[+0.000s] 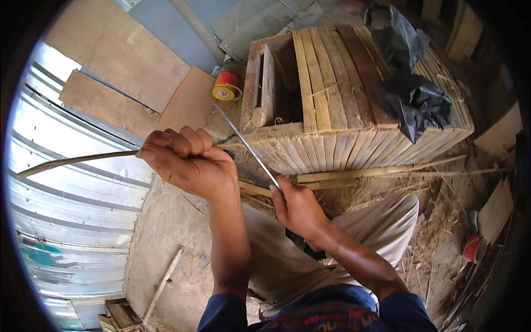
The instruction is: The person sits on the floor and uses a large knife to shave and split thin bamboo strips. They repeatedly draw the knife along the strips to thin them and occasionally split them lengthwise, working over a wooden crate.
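A long thin strip of wood or bamboo (83, 160) runs through my left hand (185, 160), whose fingers are closed around it. Its dark end sticks out to the left, and a short pale part shows past the wrist side. My right hand (298, 207) is closed on the near end of a long, narrow blade (243, 138), a knife by its look. The grip is hidden in the fingers. The blade points up and left, passing just right of my left hand, where the strip's pale end crosses near it. I cannot tell if they touch.
A slatted wooden crate (326, 83) with an open top section stands ahead, with black plastic bags (415, 105) on it. A red and yellow bucket (225, 87) is at its left. Corrugated metal sheet (77, 221) lines the left. Shavings (381, 207) and a stick (164, 285) lie on the ground.
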### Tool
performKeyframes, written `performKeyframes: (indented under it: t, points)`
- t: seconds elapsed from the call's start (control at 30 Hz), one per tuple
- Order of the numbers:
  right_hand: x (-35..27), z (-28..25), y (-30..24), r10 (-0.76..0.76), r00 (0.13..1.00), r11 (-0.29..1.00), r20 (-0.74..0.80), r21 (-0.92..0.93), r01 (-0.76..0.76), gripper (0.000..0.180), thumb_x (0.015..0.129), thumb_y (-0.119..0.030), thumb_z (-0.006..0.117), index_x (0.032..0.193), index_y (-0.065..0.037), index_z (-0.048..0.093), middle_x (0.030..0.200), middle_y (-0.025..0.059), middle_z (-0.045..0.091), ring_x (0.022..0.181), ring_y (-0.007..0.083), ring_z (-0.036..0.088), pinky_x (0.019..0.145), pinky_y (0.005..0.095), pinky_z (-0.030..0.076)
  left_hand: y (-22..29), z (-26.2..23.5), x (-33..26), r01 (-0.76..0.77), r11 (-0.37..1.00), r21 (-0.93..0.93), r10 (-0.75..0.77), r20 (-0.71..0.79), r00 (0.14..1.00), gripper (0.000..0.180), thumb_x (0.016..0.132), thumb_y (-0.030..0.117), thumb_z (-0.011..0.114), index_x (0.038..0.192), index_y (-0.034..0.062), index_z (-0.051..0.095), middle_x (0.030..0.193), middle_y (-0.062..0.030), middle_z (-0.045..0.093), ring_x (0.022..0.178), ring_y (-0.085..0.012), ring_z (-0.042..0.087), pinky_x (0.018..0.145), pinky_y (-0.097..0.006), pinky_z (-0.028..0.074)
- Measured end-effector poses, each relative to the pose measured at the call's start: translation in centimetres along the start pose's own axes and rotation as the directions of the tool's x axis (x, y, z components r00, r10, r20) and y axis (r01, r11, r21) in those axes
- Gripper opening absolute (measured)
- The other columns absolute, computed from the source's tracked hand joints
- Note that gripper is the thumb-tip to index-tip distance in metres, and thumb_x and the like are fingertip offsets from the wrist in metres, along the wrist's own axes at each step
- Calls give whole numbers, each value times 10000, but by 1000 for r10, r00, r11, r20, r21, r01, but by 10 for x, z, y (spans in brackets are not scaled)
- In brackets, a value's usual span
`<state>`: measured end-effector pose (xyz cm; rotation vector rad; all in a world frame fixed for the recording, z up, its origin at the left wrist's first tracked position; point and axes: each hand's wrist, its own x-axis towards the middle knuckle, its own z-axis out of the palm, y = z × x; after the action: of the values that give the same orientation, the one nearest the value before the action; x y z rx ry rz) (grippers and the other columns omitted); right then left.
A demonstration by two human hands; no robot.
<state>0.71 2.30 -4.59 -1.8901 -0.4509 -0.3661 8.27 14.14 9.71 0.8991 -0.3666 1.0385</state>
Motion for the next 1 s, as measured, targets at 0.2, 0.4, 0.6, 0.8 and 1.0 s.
performKeyframes:
  t: [0.2, 0.4, 0.6, 0.8, 1.0]
  points:
    - [-1, 9, -3, 197, 980, 976, 25, -96, -193, 288, 966, -86, 572, 1222, 46, 571, 689, 254, 637, 625, 446, 645, 570, 517, 518, 4, 10, 6, 50, 992, 115, -30, -172, 985, 407, 1068, 480, 485, 892, 118, 427, 619, 52, 169, 500, -68, 140, 418, -259, 111]
    - [-5, 6, 4, 322, 947, 921, -14, -229, -316, 285, 977, -111, 541, 1214, 46, 564, 728, 277, 649, 649, 474, 653, 627, 553, 535, 5, -1, 4, 54, 997, 49, -47, -130, 990, 403, 1066, 480, 489, 895, 119, 441, 623, 52, 172, 498, -65, 145, 418, -253, 113]
    - [-5, -9, 29, 320, 944, 937, 85, -174, -302, 212, 968, -96, 547, 1125, 44, 576, 686, 291, 625, 663, 494, 637, 634, 553, 535, 4, 0, -4, 21, 1000, 14, -22, 25, 999, 406, 1066, 471, 490, 906, 99, 450, 612, 52, 172, 482, -60, 130, 418, -252, 115]
    - [-15, -11, 38, 252, 957, 968, 143, -62, -245, 204, 958, -82, 549, 1114, 45, 579, 722, 296, 636, 690, 493, 644, 630, 543, 520, 0, 1, -3, 26, 999, -46, -24, 57, 998, 403, 1071, 457, 484, 916, 85, 478, 611, 55, 178, 486, -63, 126, 428, -253, 115]
    - [-16, -6, 39, 265, 961, 964, 77, -49, -261, 199, 985, -113, 519, 1055, 65, 575, 686, 283, 641, 652, 478, 654, 612, 538, 545, -6, -11, 12, 55, 981, -189, -38, 93, 995, 393, 1076, 459, 465, 898, 114, 527, 606, 49, 190, 492, -80, 137, 434, -254, 124]
